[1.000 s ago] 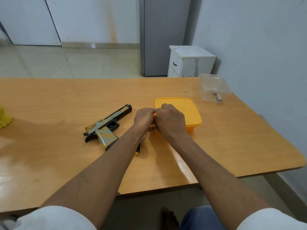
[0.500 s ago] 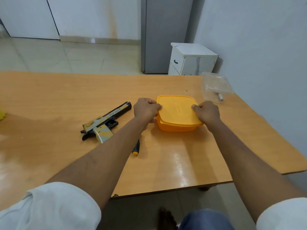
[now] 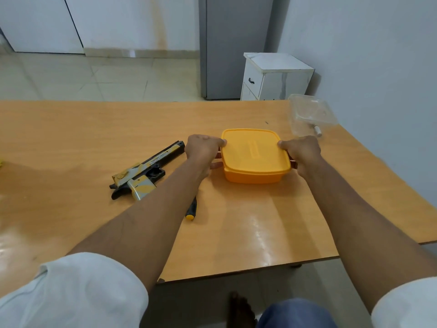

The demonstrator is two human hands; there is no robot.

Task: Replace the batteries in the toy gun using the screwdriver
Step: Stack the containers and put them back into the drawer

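Head view, the only one. Wooden table (image 3: pixel 71 138), glossy, orange-brown, with glare along its near side. Toy gun (image 3: pixel 147 172) lies flat on the table left of centre, barrel toward the far right, grip toward the near left; slide black with tan-gold camouflage patches and a strip of small lettering, trigger guard black, grip pale with yellow blotches. Nothing touches it. Screwdriver (image 3: pixel 192 209) lies just near of the gun, mostly hidden under the left forearm; only a dark handle with a yellow butt cap shows, the tip not visible. Orange lidded box (image 3: pixel 254 155) sits right of the gun, lid on, rounded corners. Left hand (image 3: pixel 203 149) curled on the box's left edge, thumb on the lid rim, fingers down the side. Right hand (image 3: pixel 301 150) clamped likewise on the right edge. Both hands grasp the box. Clear plastic container (image 3: pixel 312 113) at the far right corner of the table, a small cylindrical item (image 3: pixel 317 130) beside or inside it, cannot tell which. White cabinet (image 3: pixel 276 76) on the floor beyond the table.
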